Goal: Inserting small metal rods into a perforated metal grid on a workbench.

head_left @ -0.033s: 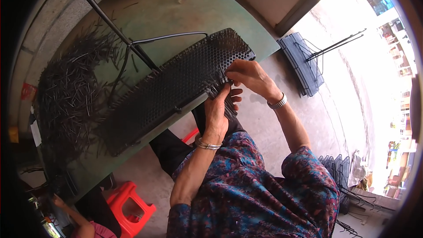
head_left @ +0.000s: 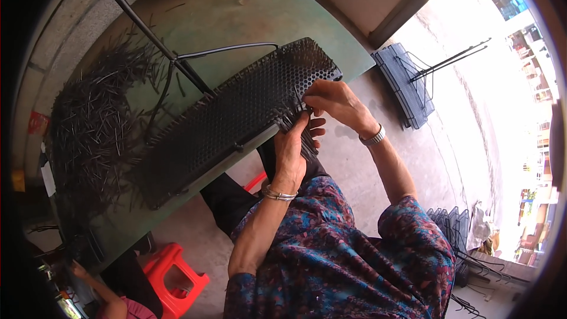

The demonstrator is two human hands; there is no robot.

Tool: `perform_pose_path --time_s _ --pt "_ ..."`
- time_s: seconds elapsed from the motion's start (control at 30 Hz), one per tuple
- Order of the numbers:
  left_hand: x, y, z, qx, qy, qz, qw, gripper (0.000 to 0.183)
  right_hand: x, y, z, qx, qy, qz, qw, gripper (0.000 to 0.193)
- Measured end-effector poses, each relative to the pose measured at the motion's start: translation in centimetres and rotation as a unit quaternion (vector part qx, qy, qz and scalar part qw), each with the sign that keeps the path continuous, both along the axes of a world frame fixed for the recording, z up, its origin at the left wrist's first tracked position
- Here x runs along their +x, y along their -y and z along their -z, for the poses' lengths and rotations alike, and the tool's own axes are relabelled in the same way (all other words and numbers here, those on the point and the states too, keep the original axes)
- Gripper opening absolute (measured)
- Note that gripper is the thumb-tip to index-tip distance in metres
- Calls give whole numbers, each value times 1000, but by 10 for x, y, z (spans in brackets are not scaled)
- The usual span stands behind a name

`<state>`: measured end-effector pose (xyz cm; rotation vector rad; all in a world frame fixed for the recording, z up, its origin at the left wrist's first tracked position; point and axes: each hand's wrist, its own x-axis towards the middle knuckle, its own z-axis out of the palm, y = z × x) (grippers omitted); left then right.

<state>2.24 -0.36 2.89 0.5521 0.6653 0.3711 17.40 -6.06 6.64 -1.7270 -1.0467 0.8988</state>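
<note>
A long black perforated panel (head_left: 236, 106) with many round holes lies slanted across the green table (head_left: 283, 12). Its dark metal handle (head_left: 147, 32) rises toward the upper left, braced by bent rods. My left hand (head_left: 290, 147) is closed around a bundle of thin black strips (head_left: 307, 145) at the panel's near edge, thumb on top. Just beside that thumb, my right hand (head_left: 338, 103) pinches at the panel's right part, where short strip ends stick up. What sits between its fingertips is hidden or too small to make out.
A large heap of loose black strips (head_left: 97, 118) covers the table's left side. On the floor to the right stands another panel (head_left: 404, 85) with a handle. A red plastic stool (head_left: 174, 277) is at lower left, near another person's arm (head_left: 103, 292). More wire frames (head_left: 452, 224) stand at lower right.
</note>
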Motion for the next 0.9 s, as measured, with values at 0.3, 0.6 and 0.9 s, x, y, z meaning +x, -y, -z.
perform_pose_path --time_s 0.3,0.6,0.9 --pt "5 -9 17 -91 -6 -23 996 23 14 8 -27 71 92 168 979 13" --pt "22 -10 18 -131 59 -58 988 25 23 2 -12 112 80 213 967 13" --pt "14 -1 25 -144 45 -34 988 27 47 -11 1 122 238 255 929 9"
